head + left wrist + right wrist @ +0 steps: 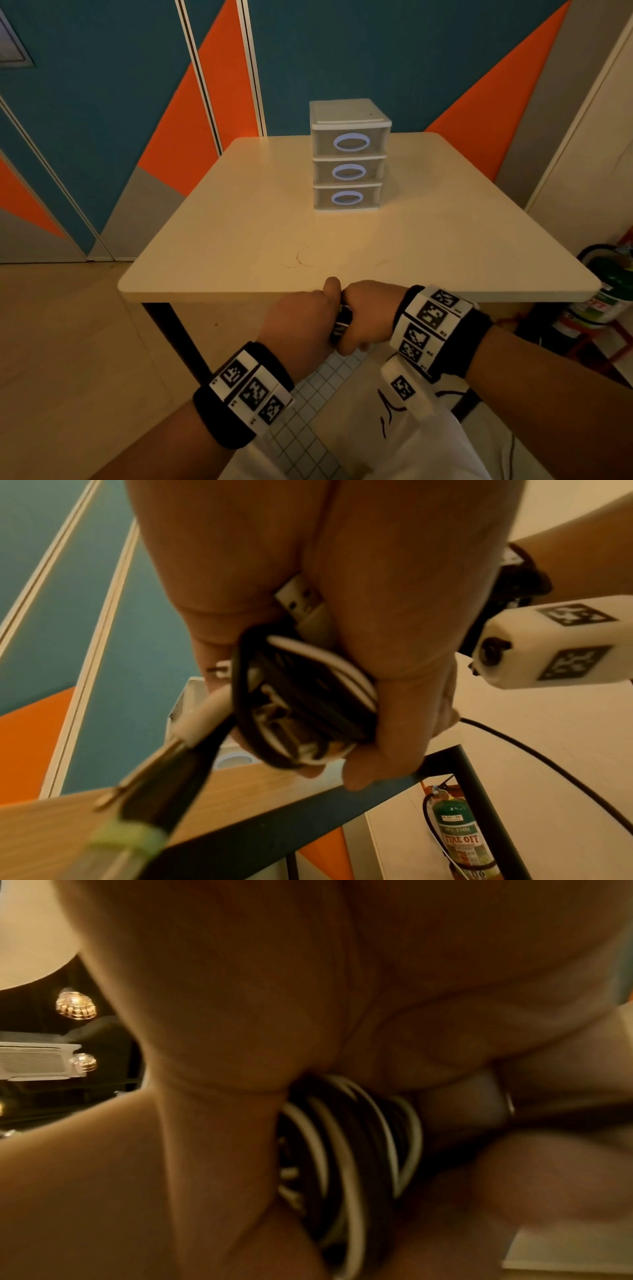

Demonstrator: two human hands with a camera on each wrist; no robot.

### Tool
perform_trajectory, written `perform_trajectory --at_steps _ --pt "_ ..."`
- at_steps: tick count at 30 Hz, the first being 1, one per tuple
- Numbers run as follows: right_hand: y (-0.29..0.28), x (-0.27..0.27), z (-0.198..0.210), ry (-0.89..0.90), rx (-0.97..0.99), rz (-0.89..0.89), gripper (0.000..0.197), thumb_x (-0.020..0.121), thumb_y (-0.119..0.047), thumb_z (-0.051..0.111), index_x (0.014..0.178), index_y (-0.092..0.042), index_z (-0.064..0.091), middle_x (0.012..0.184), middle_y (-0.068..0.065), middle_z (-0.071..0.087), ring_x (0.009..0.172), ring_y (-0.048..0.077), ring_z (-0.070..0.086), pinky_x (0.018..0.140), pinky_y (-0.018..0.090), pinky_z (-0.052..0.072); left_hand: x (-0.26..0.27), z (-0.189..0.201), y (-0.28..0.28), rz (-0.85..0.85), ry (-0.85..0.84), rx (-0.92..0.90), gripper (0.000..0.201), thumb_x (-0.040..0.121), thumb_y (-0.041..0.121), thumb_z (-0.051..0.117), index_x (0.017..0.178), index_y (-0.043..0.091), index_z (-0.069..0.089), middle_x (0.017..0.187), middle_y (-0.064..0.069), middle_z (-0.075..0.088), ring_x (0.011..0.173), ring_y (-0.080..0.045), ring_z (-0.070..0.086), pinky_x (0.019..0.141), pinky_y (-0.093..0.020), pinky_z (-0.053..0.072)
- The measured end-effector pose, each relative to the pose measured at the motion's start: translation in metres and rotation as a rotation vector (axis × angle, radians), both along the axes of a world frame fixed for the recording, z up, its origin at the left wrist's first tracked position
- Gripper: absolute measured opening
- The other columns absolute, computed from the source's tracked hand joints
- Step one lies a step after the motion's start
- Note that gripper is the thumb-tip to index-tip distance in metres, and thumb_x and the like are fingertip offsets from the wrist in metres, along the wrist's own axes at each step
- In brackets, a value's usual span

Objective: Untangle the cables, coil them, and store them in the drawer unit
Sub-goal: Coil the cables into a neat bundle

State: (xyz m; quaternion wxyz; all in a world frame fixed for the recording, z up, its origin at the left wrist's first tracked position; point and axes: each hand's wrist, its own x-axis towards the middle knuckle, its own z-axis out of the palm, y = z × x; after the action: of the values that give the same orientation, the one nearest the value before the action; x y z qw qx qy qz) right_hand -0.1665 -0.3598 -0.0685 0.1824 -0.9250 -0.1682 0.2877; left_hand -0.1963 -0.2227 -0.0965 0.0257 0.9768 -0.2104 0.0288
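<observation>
- Left hand (301, 322) and right hand (368, 313) both grip one bundle of black and white cables (301, 696), fingers curled.
- Drawer unit (349, 156) stands well beyond them on the tabletop (239, 222).

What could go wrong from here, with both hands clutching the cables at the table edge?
1. The cables, black and white, sit bunched between the left hand and right hand; pulling could tighten the tangle.
2. The loose plug sticks out and might catch the table edge.
3. All three drawers look closed, and both hands are busy, so opening one risks dropping the bundle.
</observation>
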Motion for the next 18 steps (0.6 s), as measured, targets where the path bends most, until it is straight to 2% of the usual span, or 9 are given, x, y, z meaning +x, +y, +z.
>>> perform_trajectory --at_steps 1,3,4,6,8,10,13,15,18 --pt "0.001 0.003 0.002 0.031 -0.014 0.006 0.015 0.073 -0.020 0.081 0.081 -0.015 0.070 0.068 -0.004 0.069 0.062 0.009 0.066 0.071 0.026 0.058 0.001 0.000 -0.002 0.007 0.004 0.006 0.064 0.091 0.041 0.060 0.141 0.017 0.030 0.094 0.002 0.065 0.076 -0.019 0.064 0.060 -0.031 0.046" --pt "0.002 0.008 0.005 0.064 -0.029 0.044 0.023 0.071 -0.024 0.085 0.088 -0.013 0.074 0.078 -0.002 0.073 0.073 0.011 0.069 0.076 0.028 0.059 0.004 0.000 -0.005 -0.002 0.036 0.044 0.102 0.092 0.041 0.063 0.157 0.018 -0.011 0.095 0.002 0.065 0.078 -0.017 0.064 0.062 -0.030 0.047" --pt "0.002 0.009 0.006 0.061 -0.017 0.062 0.030 0.069 -0.026 0.087 0.093 -0.013 0.075 0.087 0.000 0.075 0.080 0.015 0.071 0.081 0.031 0.059 0.005 0.001 -0.005 -0.010 0.046 0.060 0.113 0.092 0.041 0.064 0.153 0.018 -0.028 0.091 0.002 0.064 0.073 -0.016 0.062 0.062 -0.029 0.047" --pt "0.003 0.008 0.003 0.048 0.050 0.061 0.037 0.067 -0.025 0.088 0.099 -0.012 0.075 0.094 0.003 0.076 0.087 0.018 0.072 0.084 0.036 0.060 0.004 0.005 -0.002 -0.033 0.022 0.047 0.126 0.089 0.043 0.067 0.143 0.020 -0.044 0.084 0.005 0.061 0.065 -0.012 0.057 0.060 -0.029 0.050" --pt "0.005 0.004 0.000 -0.051 0.082 0.080 0.032 0.068 -0.023 0.086 0.096 -0.013 0.074 0.091 0.002 0.076 0.082 0.015 0.071 0.077 0.031 0.058 0.005 0.006 0.002 -0.059 -0.035 0.041 0.130 0.088 0.039 0.069 0.139 0.021 -0.050 0.080 0.005 0.057 0.065 -0.011 0.058 0.062 -0.031 0.054" --pt "0.005 -0.001 0.000 -0.140 0.095 0.090 0.016 0.070 -0.020 0.082 0.079 -0.017 0.069 0.080 -0.001 0.072 0.068 0.009 0.065 0.063 0.023 0.050 0.003 0.008 0.006 -0.049 -0.028 0.017 0.125 0.089 0.030 0.064 0.138 0.021 -0.050 0.076 0.007 0.055 0.065 -0.011 0.058 0.061 -0.029 0.053" --pt "0.005 -0.006 0.003 -0.263 0.042 0.142 0.033 0.074 -0.021 0.080 0.061 -0.027 0.051 0.063 -0.009 0.055 0.055 0.003 0.050 0.054 0.018 0.039 0.002 0.008 0.006 -0.027 0.016 -0.043 0.119 0.089 0.023 0.059 0.138 0.021 -0.049 0.073 0.007 0.060 0.062 -0.010 0.058 0.062 -0.030 0.054" --pt "0.006 -0.009 0.003 -0.303 -0.024 0.188 0.034 0.077 -0.022 0.078 0.060 -0.025 0.048 0.060 -0.010 0.049 0.052 0.003 0.046 0.051 0.017 0.036 0.002 0.006 0.005 0.004 0.056 -0.096 0.119 0.089 0.025 0.059 0.138 0.023 -0.049 0.070 0.008 0.059 0.059 -0.008 0.057 0.062 -0.030 0.055" --pt "0.007 -0.011 0.004 -0.312 -0.092 0.223 0.016 0.079 -0.024 0.077 0.078 -0.014 0.065 0.060 -0.009 0.049 0.053 0.006 0.046 0.050 0.017 0.036 0.004 0.000 0.005 0.023 0.104 -0.132 0.123 0.087 0.032 0.063 0.138 0.025 -0.048 0.066 0.009 0.059 0.057 -0.007 0.057 0.059 -0.027 0.053"
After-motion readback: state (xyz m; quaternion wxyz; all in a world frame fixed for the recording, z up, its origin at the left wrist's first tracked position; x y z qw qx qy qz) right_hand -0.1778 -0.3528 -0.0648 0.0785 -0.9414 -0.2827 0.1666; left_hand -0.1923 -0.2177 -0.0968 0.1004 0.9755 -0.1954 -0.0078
